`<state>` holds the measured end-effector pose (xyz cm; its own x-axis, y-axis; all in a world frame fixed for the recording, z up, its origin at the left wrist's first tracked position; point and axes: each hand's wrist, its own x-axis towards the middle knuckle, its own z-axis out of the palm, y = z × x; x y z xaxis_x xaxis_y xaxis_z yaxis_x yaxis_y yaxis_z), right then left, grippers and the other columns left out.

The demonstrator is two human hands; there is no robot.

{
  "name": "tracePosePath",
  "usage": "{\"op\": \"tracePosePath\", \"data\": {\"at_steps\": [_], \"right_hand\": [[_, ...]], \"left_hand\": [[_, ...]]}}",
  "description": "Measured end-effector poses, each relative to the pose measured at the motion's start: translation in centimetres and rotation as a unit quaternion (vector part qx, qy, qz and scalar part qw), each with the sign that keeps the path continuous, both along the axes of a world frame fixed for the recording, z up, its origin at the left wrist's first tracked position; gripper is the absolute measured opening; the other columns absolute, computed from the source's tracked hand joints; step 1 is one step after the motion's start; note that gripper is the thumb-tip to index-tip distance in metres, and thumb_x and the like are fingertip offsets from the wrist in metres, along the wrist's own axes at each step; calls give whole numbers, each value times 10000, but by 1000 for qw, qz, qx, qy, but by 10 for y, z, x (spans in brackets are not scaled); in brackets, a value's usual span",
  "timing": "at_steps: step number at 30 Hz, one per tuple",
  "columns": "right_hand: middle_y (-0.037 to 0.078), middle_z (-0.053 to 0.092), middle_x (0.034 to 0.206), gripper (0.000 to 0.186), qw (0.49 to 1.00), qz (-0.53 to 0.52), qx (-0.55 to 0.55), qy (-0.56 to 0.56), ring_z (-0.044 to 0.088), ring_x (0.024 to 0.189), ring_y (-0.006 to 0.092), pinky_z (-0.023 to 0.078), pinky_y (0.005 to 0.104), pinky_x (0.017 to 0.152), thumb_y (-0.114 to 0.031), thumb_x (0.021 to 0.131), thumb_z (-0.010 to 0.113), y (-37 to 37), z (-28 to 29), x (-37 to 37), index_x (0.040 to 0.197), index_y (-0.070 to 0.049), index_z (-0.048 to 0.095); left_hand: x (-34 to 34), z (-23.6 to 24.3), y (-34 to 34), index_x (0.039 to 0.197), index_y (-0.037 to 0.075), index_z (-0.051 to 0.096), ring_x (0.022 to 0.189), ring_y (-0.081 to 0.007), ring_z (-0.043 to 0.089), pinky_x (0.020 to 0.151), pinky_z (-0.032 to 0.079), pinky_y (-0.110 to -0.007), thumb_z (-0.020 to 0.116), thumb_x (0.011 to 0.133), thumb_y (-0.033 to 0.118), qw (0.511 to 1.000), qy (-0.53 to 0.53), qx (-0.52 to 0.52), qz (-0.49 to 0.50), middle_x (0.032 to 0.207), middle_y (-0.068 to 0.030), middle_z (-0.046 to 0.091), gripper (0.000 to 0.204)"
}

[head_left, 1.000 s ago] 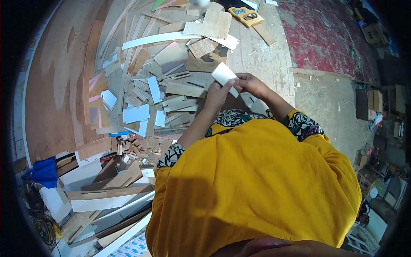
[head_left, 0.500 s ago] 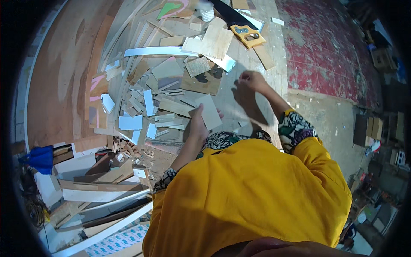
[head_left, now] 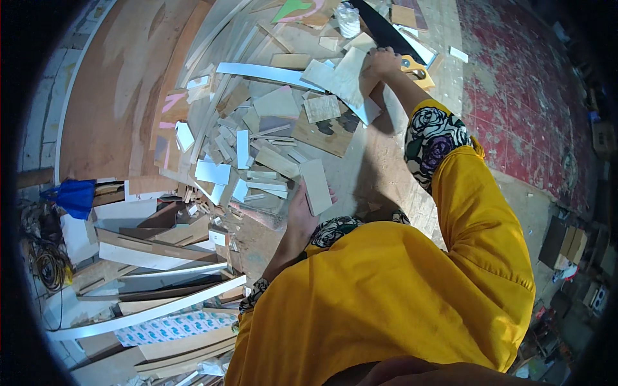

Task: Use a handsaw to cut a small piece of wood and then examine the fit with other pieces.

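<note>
My left hand [head_left: 300, 209] holds a small rectangular pale board [head_left: 315, 185] just above a worktable, fingertips showing past its right side. My right hand [head_left: 385, 63] is stretched out to the back, its fingers curled on the edge of a larger pale plywood piece [head_left: 353, 71]. That piece lies over a long white strip [head_left: 262, 70]. Beside my right hand is a handsaw with a dark blade [head_left: 389, 32] and a yellow handle [head_left: 418, 76], partly behind the hand. Loose offcuts [head_left: 277, 164] lie about my left hand.
A large brown sheet [head_left: 120, 90] lies at the left. Long boards and scraps [head_left: 148, 251] are piled at lower left beside a blue bag [head_left: 74, 196]. Coiled cable [head_left: 50, 267] is at far left. A worn red floor [head_left: 515, 109] and cardboard boxes [head_left: 566, 244] are at right.
Both hands held the small board. My right hand has let go and reached up and away to the plywood piece, while my left hand has brought the board lower.
</note>
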<state>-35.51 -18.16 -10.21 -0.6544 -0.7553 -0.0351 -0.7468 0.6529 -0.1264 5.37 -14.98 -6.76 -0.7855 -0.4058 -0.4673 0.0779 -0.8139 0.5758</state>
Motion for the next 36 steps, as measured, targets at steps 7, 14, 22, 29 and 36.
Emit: {"op": "tracePosePath", "data": {"at_steps": [7,14,22,29,36], "right_hand": [[29,628,717,434,938,73,-177,-289,521,529,181,425,315,514,-399,712,712,51,-20,-27,995,-78,636],[-56,542,727,228,710,-105,-280,-637,453,585,38,368,180,503,-225,813,670,204,-19,93,946,-44,630],[-15,564,676,196,788,-130,-231,-556,499,607,86,397,239,541,-179,772,685,261,-41,166,889,-29,641],[142,649,939,470,848,-109,-287,-432,623,840,217,483,304,771,-311,758,709,239,2,195,1119,-29,598],[67,631,987,444,826,-22,-212,-522,575,859,120,470,268,765,-171,800,685,222,3,223,1185,-2,543]], "left_hand": [[-8,7,-8,1308,16,384,922,-297,582,820,470,-441,299,953,435,998,45,48,4,1065,-140,564,555],[-23,11,-7,1299,-10,382,934,-323,578,842,466,-442,273,943,410,990,113,61,-61,1113,-178,554,562],[-39,-6,9,1212,3,454,965,-282,586,859,479,-430,500,918,255,993,22,1,-118,1085,-158,570,390],[-54,-26,27,1120,41,518,892,-169,594,720,514,-279,593,853,87,976,-122,-111,-140,997,-58,593,282],[-62,-17,35,1126,29,530,884,-150,588,729,501,-277,598,852,102,963,-138,-168,-162,990,-55,603,291]]}}
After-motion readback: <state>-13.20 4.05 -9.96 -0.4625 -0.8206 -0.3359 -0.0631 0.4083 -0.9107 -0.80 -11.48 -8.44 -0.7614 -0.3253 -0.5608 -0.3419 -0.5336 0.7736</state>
